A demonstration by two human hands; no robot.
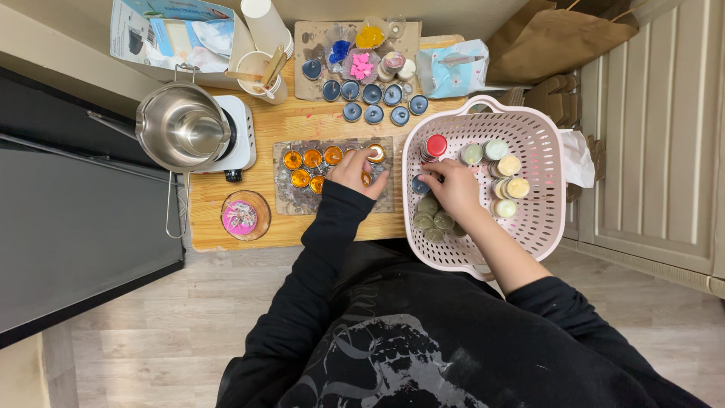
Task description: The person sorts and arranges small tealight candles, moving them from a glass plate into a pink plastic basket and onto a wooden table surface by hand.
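A: Left hand (353,171)?

B: Its grip pinches a round orange candle (375,153) over the clear moulded tray (389,198) on the wooden tabletop (279,125).

A: Right hand (451,183)?

B: Inside the perforated pink plastic basket (545,170), fingers closed on a small dark round candle (420,184).

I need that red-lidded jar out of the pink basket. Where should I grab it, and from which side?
Grip the red-lidded jar by its round lid, coming straight down from above. It stands upright against the pink basket wall, so side access looks tight; the right hand is just below it.
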